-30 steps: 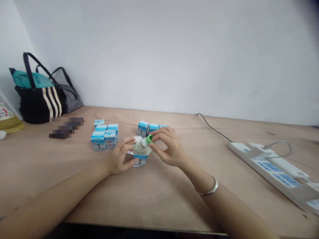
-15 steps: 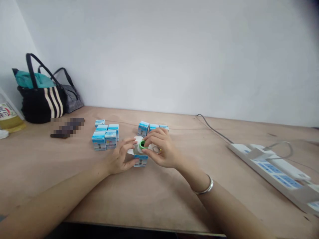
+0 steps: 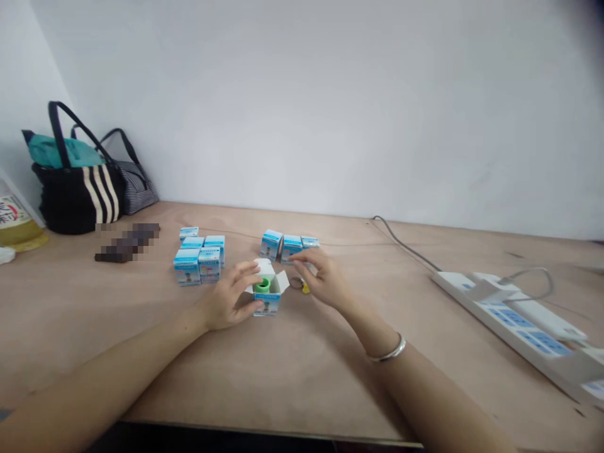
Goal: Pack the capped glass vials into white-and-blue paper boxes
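Observation:
A small blue-and-white cardboard box point(image 3: 267, 304) stands on the table with its white flaps folded up. Inside it sits a bright green, round-rimmed item point(image 3: 263, 286), its lower part hidden by the box walls. My left hand point(image 3: 232, 296) grips the box from the left, thumb on the front and fingers by the rim. To the right of the box, my right hand point(image 3: 323, 280) is raised with loosely stretched fingers and nothing visible in them. Beside its thumb lie a thin dark ring point(image 3: 296, 283) and a small yellow piece point(image 3: 306, 288).
Several closed matching boxes point(image 3: 187, 267) stand in a group at left. Further ones point(image 3: 271, 244) are behind the open box. A power strip point(image 3: 514, 327) with cables lies at right. A striped black bag point(image 3: 78, 195), a bottle point(image 3: 19, 226) and a blurred-out dark object point(image 3: 127, 243) are at left.
The green item has gone from my right fingers above the box down into it. My right hand has let go and moved right. My left hand stays on the box.

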{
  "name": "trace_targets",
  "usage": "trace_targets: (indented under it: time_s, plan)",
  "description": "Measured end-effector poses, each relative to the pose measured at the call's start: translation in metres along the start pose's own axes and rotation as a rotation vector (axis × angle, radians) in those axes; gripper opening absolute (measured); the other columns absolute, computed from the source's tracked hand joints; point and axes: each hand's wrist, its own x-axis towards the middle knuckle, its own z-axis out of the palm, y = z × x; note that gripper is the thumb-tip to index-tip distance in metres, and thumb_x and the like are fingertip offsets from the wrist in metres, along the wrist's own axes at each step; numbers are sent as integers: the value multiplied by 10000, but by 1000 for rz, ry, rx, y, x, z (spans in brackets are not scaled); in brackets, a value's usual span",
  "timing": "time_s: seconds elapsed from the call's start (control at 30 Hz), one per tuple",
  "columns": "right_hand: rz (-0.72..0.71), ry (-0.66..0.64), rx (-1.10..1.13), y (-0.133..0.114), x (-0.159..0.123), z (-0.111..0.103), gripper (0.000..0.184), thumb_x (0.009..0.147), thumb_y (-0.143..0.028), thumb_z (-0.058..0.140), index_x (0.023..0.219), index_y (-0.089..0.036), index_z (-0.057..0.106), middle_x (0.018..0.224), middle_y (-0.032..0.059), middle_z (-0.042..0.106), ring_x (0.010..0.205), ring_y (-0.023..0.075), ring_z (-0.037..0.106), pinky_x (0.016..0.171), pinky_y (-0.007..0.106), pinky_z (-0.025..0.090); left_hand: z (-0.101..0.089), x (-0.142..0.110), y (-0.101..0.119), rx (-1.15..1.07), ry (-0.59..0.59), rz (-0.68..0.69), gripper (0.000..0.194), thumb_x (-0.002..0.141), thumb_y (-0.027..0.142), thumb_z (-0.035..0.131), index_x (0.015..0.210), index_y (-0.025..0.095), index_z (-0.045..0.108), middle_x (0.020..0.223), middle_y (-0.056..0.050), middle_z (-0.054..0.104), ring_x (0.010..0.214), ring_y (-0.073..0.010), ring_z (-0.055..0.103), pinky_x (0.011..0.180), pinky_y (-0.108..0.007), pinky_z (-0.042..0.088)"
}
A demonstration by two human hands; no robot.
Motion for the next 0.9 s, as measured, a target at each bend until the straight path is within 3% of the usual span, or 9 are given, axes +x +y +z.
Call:
trace_targets:
  time_s: [0.07,0.13,0.27,0.37,0.5,0.7,0.77,0.9]
  plan:
    - [157,-35,-117,15,-3,-3,135,806,-222,530,773,-185,655,779,48,683,714,180,614,650,299,462,0,0,1,-2,2,1,375,788,258,629,1133,200,494,1279,-140,474,1224,-274,482,999,-450,458]
    - [210,-121,-169,24,-6,-3,92,745,-216,589,671,-190,639,682,27,660,623,169,588,570,269,428,0,1,1,-1,6,-2,335,786,249,628,1097,201,516,1277,-133,476,1206,-271,500,992,-451,467]
    - [158,-276,-157,24,-12,5,49,680,-227,675,687,-196,639,728,20,651,665,169,587,580,258,422,0,0,0,-6,6,3,295,789,253,624,1062,189,532,1263,-135,481,1198,-266,507,999,-436,467]
    - [94,-308,-139,22,-12,10,48,701,-205,659,686,-178,622,790,33,619,703,159,567,626,268,439,0,0,0,-10,-4,4,290,800,256,613,1069,189,528,1271,-139,467,1206,-264,499,1007,-437,460]
    - [32,-229,-94,20,-8,7,94,763,-172,587,673,-171,561,768,39,575,706,155,530,635,278,436,0,0,0,-12,-6,-3,301,797,256,617,1074,183,525,1261,-139,475,1196,-257,509,1008,-426,460]
    - [-94,188,305,-15,0,-3,117,870,-269,517,774,-206,495,737,14,542,692,147,528,662,297,458,-1,1,1,-10,-4,-20,307,786,252,627,1073,190,539,1257,-132,497,1178,-260,525,982,-415,479]
    - [-148,173,374,-29,0,-1,100,875,-272,525,799,-209,510,778,26,569,743,154,559,702,310,472,-1,1,1,-11,-6,-22,319,788,258,626,1086,190,536,1257,-135,493,1181,-261,522,986,-418,475]
    - [-239,8,368,-39,-3,9,101,862,-283,564,799,-205,562,867,59,626,842,178,599,771,345,485,-1,1,2,-11,6,-17,364,778,250,638,1121,197,529,1252,-136,498,1167,-265,532,974,-429,481]
